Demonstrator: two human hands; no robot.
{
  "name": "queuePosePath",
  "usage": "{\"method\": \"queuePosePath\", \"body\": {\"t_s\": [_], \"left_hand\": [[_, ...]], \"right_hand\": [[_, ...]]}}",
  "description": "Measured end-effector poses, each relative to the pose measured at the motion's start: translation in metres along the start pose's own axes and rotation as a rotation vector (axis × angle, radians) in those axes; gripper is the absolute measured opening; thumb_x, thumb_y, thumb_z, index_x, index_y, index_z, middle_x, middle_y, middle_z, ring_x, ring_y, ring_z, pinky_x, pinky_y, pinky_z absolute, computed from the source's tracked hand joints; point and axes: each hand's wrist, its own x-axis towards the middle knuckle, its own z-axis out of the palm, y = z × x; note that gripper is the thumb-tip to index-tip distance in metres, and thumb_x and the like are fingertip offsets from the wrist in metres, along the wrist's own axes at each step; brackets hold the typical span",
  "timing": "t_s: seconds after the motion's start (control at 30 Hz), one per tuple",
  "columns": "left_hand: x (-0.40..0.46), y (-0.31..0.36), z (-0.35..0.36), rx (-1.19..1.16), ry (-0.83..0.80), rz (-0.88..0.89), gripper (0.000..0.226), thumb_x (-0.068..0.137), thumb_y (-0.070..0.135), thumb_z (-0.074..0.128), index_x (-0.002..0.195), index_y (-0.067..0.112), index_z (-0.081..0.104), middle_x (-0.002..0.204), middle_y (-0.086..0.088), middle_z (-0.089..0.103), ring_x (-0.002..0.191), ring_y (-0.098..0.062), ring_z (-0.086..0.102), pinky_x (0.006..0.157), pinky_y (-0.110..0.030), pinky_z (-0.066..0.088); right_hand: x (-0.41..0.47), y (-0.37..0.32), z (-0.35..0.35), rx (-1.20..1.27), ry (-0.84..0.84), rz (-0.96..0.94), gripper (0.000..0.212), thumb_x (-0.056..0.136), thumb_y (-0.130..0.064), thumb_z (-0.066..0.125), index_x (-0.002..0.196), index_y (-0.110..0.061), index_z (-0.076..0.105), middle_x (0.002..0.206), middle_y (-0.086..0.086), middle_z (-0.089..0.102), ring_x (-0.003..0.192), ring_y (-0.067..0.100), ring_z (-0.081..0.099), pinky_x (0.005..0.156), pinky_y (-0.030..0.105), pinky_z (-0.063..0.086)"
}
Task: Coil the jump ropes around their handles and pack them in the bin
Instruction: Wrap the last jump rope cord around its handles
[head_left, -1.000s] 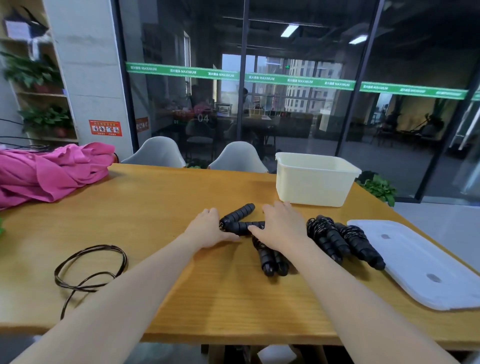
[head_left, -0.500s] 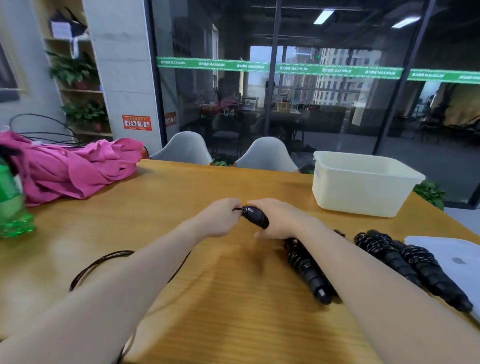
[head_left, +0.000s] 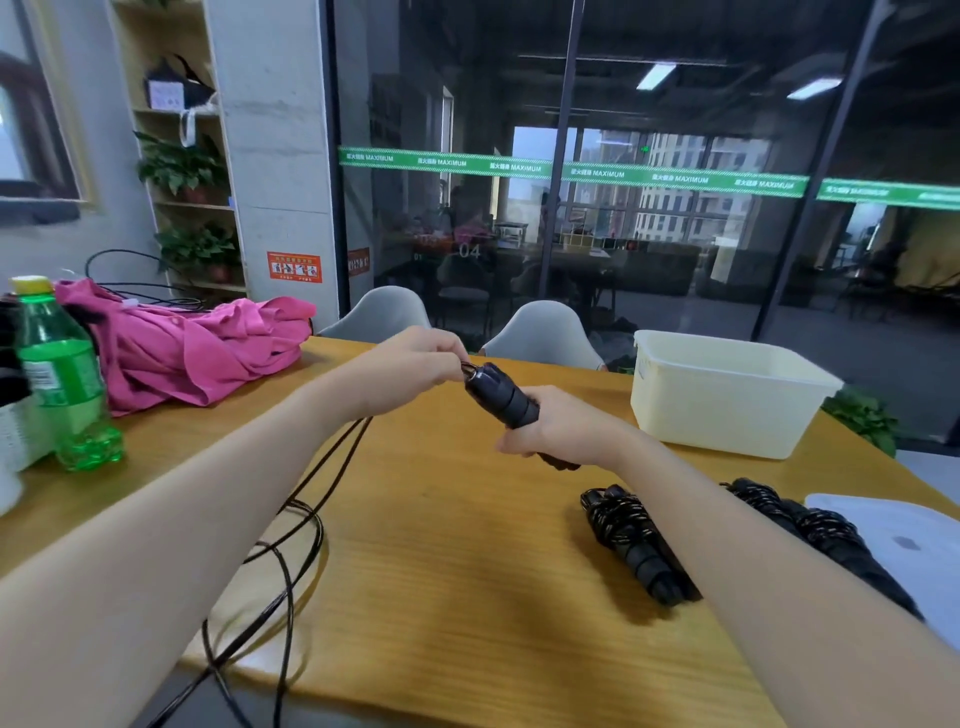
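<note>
Black foam handles (head_left: 501, 397), gripped together in the right hand (head_left: 558, 431) above the middle of the bench (head_left: 441, 519), were held tilted so the left hand (head_left: 410, 371), pinching the rope (head_left: 306, 493) at their top end, could probably begin winding. The slack trailed over the bench's near edge. Two coiled ropes (head_left: 636, 545) lay toward the right edge, beside the lid (head_left: 904, 545) and near the open bin (head_left: 727, 395), evidently staged for packing.

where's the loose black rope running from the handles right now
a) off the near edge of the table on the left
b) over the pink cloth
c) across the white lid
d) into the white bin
a: from the left hand the loose rope trails down across the table and over its near left edge.
</note>
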Motion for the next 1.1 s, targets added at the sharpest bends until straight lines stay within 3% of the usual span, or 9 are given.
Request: {"method": "queuePosePath", "body": {"t_s": [0.1,0.27,0.47,0.6,0.67,0.73,0.83,0.97,1.1], "left_hand": [[-0.019,0.014,-0.013,0.009,0.048,0.062,0.025,0.103,0.038,0.056,0.096,0.019,0.071,0.067,0.003,0.05,0.062,-0.011,0.045,0.06,-0.029,0.035],[-0.043,0.031,-0.024,0.129,0.168,0.169,0.037,0.101,0.055,0.053,0.085,0.026,0.07,0.075,-0.019,0.061,0.063,-0.021,0.053,0.061,-0.04,0.043],[-0.072,0.058,-0.023,0.196,0.212,0.161,0.052,0.099,0.063,0.048,0.094,0.016,0.069,0.091,-0.014,0.072,0.079,-0.031,0.066,0.072,-0.044,0.057],[-0.092,0.08,-0.028,0.225,0.191,0.104,0.071,0.092,0.074,0.045,0.084,0.006,0.065,0.06,0.0,0.051,0.055,-0.015,0.048,0.056,-0.032,0.045],[-0.101,0.095,-0.033,0.252,0.159,0.037,0.068,0.093,0.075,0.045,0.07,0.012,0.054,0.052,0.005,0.036,0.046,-0.012,0.034,0.047,-0.024,0.034],[-0.109,0.11,-0.04,0.253,0.109,-0.032,0.066,0.093,0.076,0.046,0.061,0.018,0.044,0.051,0.003,0.03,0.044,-0.015,0.027,0.045,-0.026,0.028],[-0.119,0.125,-0.047,0.219,0.089,-0.076,0.067,0.092,0.076,0.048,0.058,0.019,0.038,0.05,0.003,0.029,0.045,-0.017,0.024,0.047,-0.027,0.024],[-0.119,0.128,-0.038,0.191,0.172,0.018,0.065,0.097,0.074,0.039,0.064,0.018,0.04,0.052,0.004,0.031,0.046,-0.014,0.027,0.05,-0.028,0.028],[-0.097,0.113,-0.027,-0.097,0.206,-0.043,0.049,0.107,0.057,0.034,0.079,0.02,0.05,0.057,0.009,0.037,0.05,-0.011,0.03,0.049,-0.025,0.025]], "right_hand": [[-0.023,-0.017,0.002,0.061,0.008,-0.057,0.037,0.088,-0.027,0.079,0.112,-0.009,0.059,0.078,0.007,0.068,0.071,0.019,0.063,0.071,0.039,0.05],[-0.06,-0.044,-0.002,0.023,0.035,-0.1,0.032,0.092,-0.027,0.077,0.117,-0.014,0.061,0.076,0.002,0.067,0.071,0.015,0.064,0.073,0.036,0.053],[-0.096,-0.064,-0.002,0.037,0.032,-0.093,0.028,0.094,-0.019,0.073,0.119,-0.009,0.063,0.084,0.013,0.074,0.079,0.025,0.073,0.078,0.03,0.056],[-0.119,-0.066,0.002,0.166,-0.03,-0.142,0.03,0.093,-0.012,0.071,0.12,-0.014,0.059,0.064,0.001,0.057,0.059,0.019,0.054,0.062,0.032,0.051],[-0.128,-0.067,0.004,0.297,-0.091,-0.167,0.032,0.088,-0.011,0.068,0.119,-0.011,0.059,0.064,-0.002,0.053,0.056,0.018,0.047,0.057,0.033,0.045],[-0.133,-0.07,0.005,0.419,-0.161,-0.177,0.036,0.084,-0.007,0.064,0.12,-0.008,0.059,0.069,0.0,0.049,0.055,0.017,0.042,0.054,0.031,0.04],[-0.138,-0.073,0.006,0.497,-0.198,-0.186,0.039,0.083,-0.004,0.064,0.121,-0.007,0.06,0.076,0.006,0.045,0.055,0.016,0.041,0.051,0.029,0.038],[-0.136,-0.076,0.006,0.565,-0.126,-0.179,0.034,0.083,-0.008,0.065,0.117,-0.007,0.058,0.071,-0.001,0.048,0.054,0.013,0.041,0.049,0.025,0.038],[-0.126,-0.072,0.005,0.703,-0.076,-0.191,0.037,0.085,-0.011,0.067,0.12,-0.006,0.056,0.071,-0.001,0.05,0.056,0.013,0.042,0.049,0.024,0.037]]}}
